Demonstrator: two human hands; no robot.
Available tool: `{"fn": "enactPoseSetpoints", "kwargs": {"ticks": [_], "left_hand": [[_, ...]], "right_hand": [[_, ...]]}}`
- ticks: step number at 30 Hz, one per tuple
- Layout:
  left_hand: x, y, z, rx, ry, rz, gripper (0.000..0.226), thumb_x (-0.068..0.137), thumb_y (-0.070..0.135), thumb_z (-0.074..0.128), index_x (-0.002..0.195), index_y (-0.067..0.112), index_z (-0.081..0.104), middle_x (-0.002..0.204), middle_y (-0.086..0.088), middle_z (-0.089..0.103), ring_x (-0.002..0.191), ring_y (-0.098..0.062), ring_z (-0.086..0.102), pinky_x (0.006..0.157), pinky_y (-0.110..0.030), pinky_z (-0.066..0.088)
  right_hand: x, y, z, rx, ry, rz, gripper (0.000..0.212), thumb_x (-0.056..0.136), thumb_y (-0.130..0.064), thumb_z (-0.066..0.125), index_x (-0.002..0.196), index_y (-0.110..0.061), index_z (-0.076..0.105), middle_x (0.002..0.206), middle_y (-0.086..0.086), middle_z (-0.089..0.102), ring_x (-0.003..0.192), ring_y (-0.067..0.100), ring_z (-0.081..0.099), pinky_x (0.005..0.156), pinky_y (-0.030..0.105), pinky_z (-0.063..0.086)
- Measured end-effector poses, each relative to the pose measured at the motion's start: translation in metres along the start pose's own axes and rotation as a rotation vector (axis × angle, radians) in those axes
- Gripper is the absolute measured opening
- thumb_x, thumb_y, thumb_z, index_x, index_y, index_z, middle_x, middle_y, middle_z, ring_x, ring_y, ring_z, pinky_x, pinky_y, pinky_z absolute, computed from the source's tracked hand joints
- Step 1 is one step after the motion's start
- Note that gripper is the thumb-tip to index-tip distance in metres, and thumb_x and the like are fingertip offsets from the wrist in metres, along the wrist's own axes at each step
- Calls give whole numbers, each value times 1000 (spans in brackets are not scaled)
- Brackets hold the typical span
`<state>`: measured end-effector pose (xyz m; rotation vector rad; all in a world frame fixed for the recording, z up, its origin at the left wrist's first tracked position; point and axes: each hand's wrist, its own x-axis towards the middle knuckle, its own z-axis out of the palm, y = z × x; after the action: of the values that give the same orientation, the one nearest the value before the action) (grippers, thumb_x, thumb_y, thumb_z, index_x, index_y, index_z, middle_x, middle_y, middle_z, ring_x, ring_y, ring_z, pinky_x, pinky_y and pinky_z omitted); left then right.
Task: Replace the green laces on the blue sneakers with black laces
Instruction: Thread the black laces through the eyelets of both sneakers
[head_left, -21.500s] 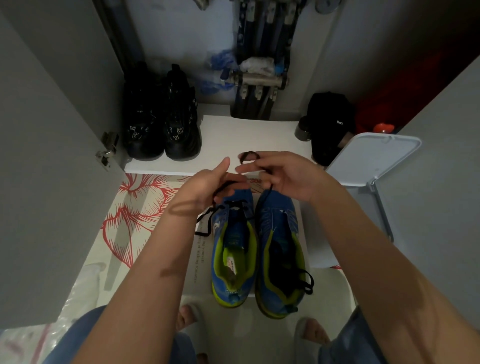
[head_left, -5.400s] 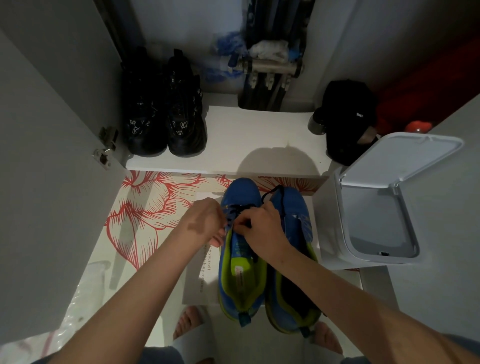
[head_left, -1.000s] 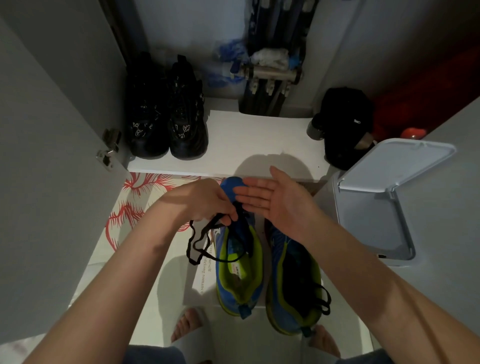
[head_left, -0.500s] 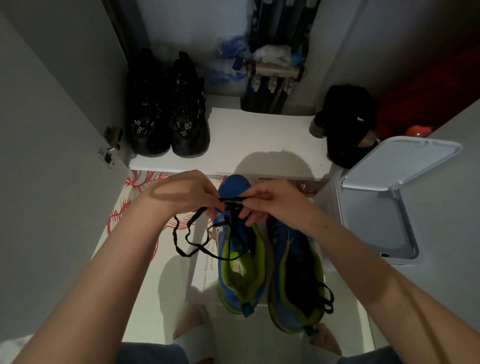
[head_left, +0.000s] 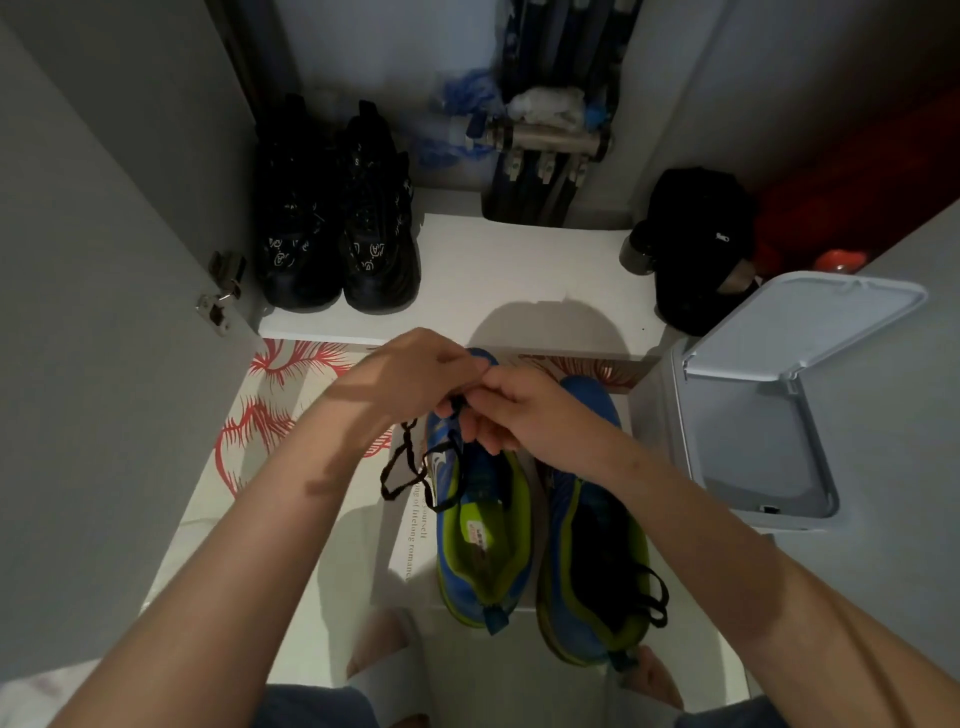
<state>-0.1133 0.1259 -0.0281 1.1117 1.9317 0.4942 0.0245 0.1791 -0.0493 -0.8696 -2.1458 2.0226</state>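
Observation:
Two blue sneakers with lime-green lining stand side by side on the floor, toes pointing away from me. Over the toe end of the left sneaker (head_left: 480, 535), my left hand (head_left: 415, 376) and my right hand (head_left: 511, 410) meet, both pinching a black lace (head_left: 410, 470). Loose loops of that lace hang down the left side of this shoe. The right sneaker (head_left: 592, 551) has a black lace (head_left: 652, 597) trailing out near its heel. My fingers hide the eyelets being worked.
A pair of black shoes (head_left: 337, 228) stands on a white shelf (head_left: 519, 280) beyond the sneakers. A black cap (head_left: 701, 244) lies at the shelf's right end. A grey bin with its lid open (head_left: 753, 410) stands to the right. A grey cabinet door (head_left: 104, 312) bounds the left.
My hands have drawn together over the left sneaker's toe, closing the gap of half a second ago. The hanging lace loops have shifted slightly toward the shoe.

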Motion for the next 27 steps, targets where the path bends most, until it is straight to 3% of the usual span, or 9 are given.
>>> {"fn": "enactPoseSetpoints", "kwargs": {"ticks": [4,9,11,14,17,19,23,27], "left_hand": [[1,-6,-6,-28,16,-43,12,87,32,64,77,27,67,33,15,49,30,5,43,32,-6,27],[0,-2,0,-43,17,45,6,79,14,73,81,19,75,45,13,60,37,6,46,37,-3,30],[1,-2,4,12,68,36,10,76,14,75,83,22,75,56,12,59,43,3,50,38,-2,30],[4,-5,8,99,84,5,16,76,13,73,89,22,76,69,9,62,58,-2,49,43,-2,33],[6,-9,15,153,50,-33,20,78,10,70,95,18,77,91,-2,71,77,-9,54,56,-10,36],[6,-13,22,166,36,-44,17,79,11,69,93,15,77,93,-3,72,81,-10,55,60,-18,37],[4,-21,40,110,67,-42,10,80,19,70,84,13,77,75,0,69,69,-12,58,53,-15,41],[1,-26,58,107,98,-41,11,80,21,69,85,15,77,81,-1,68,77,-17,60,66,-28,46]], "right_hand": [[-4,2,-6,51,52,24,16,99,1,36,112,-7,32,70,9,57,49,15,50,47,20,35],[-1,6,-12,96,101,97,4,99,-10,44,95,-9,42,65,10,60,41,12,54,40,19,39],[0,9,-16,82,76,172,19,100,-21,41,88,-9,49,66,12,60,43,13,55,41,20,42],[-4,18,-20,-398,141,262,37,97,-36,46,89,-2,54,77,21,62,58,22,55,52,30,40],[-11,33,-6,-714,86,285,30,87,-43,61,82,-16,49,72,-3,52,64,12,51,47,25,32],[-10,41,2,-825,70,262,25,87,-34,63,87,-13,50,75,-4,49,71,15,53,51,23,32],[-11,48,-2,-820,113,290,35,89,-14,53,59,-13,35,59,1,38,52,11,38,44,23,27],[-15,52,-10,-756,111,323,32,84,-2,50,56,-12,36,54,3,39,63,27,54,50,26,33]]}}
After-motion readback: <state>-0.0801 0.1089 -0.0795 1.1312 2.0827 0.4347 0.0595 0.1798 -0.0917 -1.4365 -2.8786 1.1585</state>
